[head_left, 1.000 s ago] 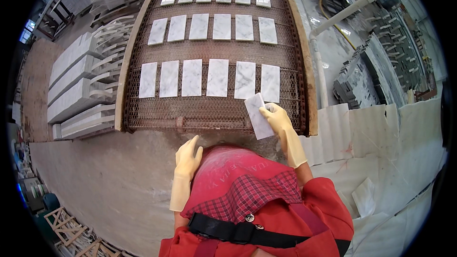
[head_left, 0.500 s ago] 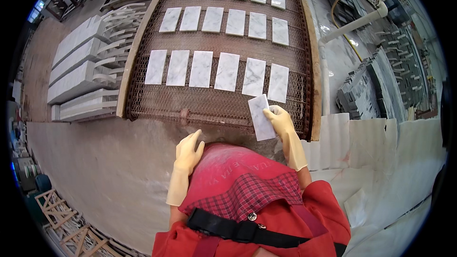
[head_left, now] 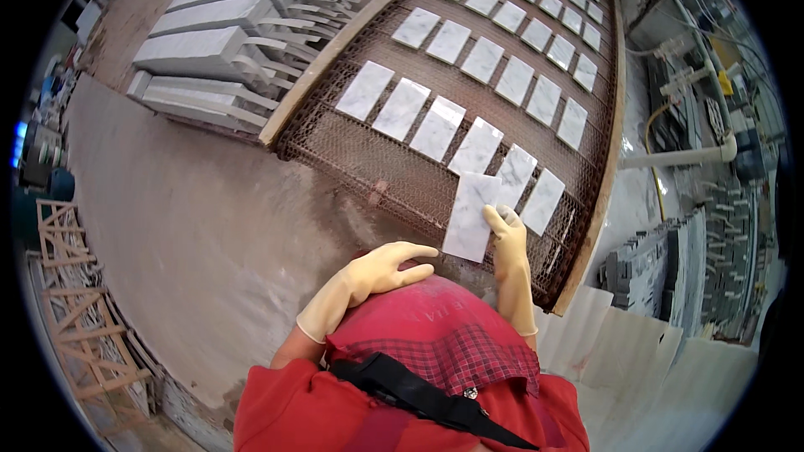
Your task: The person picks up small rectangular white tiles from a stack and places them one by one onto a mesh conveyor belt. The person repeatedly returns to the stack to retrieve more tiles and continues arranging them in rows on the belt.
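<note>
A white marble tile (head_left: 471, 219) with faint grey veins is pinched along its right edge by my right hand (head_left: 508, 238), in a cream rubber glove. The tile is held up at a slant over the near end of a wire mesh conveyor (head_left: 352, 151). My left hand (head_left: 381, 272), gloved alike, is open with fingers stretched toward the tile, apart from it, in front of my red apron (head_left: 435, 305). Rows of similar tiles (head_left: 438, 127) lie spaced out on the mesh; the held tile overlaps part of the nearest row in view.
Wooden rails (head_left: 360, 46) edge the conveyor. Bundled white stone slabs (head_left: 197, 54) with curved strips stand to its left. On the right are a pale pipe (head_left: 682, 157) and stacked grey pieces (head_left: 641, 272). Wooden crates (head_left: 84, 326) stand at lower left, beside wet concrete floor (head_left: 193, 226).
The view has turned, so the conveyor now slants to the upper right. My left hand has moved right, nearer the tile. My right hand still grips the tile.
</note>
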Tool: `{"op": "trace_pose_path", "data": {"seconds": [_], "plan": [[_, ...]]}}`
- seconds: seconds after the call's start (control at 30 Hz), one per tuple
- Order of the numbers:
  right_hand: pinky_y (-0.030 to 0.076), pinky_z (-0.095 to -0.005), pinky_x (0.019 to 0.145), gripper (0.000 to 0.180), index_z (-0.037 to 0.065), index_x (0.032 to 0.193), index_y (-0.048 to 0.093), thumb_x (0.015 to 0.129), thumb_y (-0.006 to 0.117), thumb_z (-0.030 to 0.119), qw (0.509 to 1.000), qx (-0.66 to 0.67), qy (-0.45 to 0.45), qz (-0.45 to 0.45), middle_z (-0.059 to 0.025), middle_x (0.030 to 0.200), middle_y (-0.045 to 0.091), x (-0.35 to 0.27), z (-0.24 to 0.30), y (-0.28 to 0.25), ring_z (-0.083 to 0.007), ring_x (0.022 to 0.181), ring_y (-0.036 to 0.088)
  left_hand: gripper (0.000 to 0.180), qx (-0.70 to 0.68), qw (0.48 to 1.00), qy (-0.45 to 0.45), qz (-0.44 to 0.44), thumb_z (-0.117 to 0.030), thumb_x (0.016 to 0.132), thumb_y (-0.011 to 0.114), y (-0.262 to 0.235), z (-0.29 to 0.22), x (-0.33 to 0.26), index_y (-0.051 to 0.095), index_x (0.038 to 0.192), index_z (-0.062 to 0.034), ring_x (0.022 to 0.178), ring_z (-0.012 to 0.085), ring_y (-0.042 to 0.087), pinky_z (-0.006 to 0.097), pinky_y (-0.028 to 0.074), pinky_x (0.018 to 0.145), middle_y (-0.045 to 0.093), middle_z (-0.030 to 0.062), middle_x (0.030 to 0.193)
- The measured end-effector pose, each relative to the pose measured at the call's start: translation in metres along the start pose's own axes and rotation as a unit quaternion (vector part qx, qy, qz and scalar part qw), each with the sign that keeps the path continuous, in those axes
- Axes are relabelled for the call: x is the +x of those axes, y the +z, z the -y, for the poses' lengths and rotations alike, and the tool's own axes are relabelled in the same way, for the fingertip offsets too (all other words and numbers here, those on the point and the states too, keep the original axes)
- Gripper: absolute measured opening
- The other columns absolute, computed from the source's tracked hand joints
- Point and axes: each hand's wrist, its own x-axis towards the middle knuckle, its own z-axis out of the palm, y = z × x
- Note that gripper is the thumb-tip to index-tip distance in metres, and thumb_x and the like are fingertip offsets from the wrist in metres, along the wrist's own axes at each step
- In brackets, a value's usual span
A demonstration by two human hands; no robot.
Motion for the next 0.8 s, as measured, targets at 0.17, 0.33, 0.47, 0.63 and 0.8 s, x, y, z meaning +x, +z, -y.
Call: {"op": "trace_pose_path", "data": {"seconds": [0.17,0.33,0.47,0.63,0.8], "plan": [[0.061,-0.0344,0.085,0.030,0.000,0.125,0.066,0.107,0.068,0.023,0.987,0.105,0.000,0.121,-0.0101,0.113,0.077,-0.015,0.011,0.070,-0.0188,0.096,0.075,0.068,-0.122,0.992,0.011,0.041,-0.053,0.104,0.064,0.000,0.002,0.001,0.056,0.150,-0.0029,0.136,0.0397,0.059,0.046,0.046,0.116,0.062,0.0256,0.146],[0.061,-0.0350,0.085,0.031,-0.002,0.127,0.064,0.106,0.069,0.020,0.986,0.066,0.012,0.155,-0.0108,0.114,0.076,-0.028,0.009,0.097,-0.0196,0.099,0.075,0.073,-0.274,0.958,-0.038,-0.071,-0.053,0.107,0.059,0.008,0.013,-0.015,0.050,0.155,0.0014,0.130,0.0278,0.062,0.036,0.045,0.114,0.065,0.0191,0.142],[0.060,-0.0326,0.082,0.033,-0.004,0.127,0.064,0.105,0.071,0.020,0.988,0.011,0.042,0.151,-0.0107,0.112,0.076,-0.040,0.003,0.111,-0.0179,0.095,0.074,0.054,-0.480,0.846,-0.052,-0.225,-0.031,0.112,0.059,-0.001,0.009,-0.026,0.053,0.154,0.0013,0.127,0.0196,0.063,0.033,0.049,0.110,0.066,0.0103,0.141],[0.056,-0.0292,0.075,0.035,-0.005,0.126,0.064,0.103,0.073,0.020,0.976,-0.085,0.036,0.196,-0.0095,0.107,0.076,-0.038,-0.022,0.110,-0.0148,0.088,0.071,0.050,-0.596,0.779,-0.034,-0.193,-0.027,0.110,0.063,-0.003,0.029,-0.038,0.056,0.151,0.0014,0.123,0.0166,0.066,0.033,0.053,0.106,0.068,0.0095,0.137],[0.059,-0.0326,0.080,0.029,0.002,0.124,0.065,0.103,0.073,0.020,0.986,0.004,0.024,0.167,-0.0077,0.108,0.075,-0.041,-0.027,0.110,-0.0172,0.091,0.072,0.049,-0.582,0.796,-0.039,-0.159,-0.026,0.110,0.064,0.007,0.038,-0.041,0.056,0.149,0.0018,0.123,0.0211,0.068,0.038,0.056,0.104,0.069,0.0125,0.138]]}}
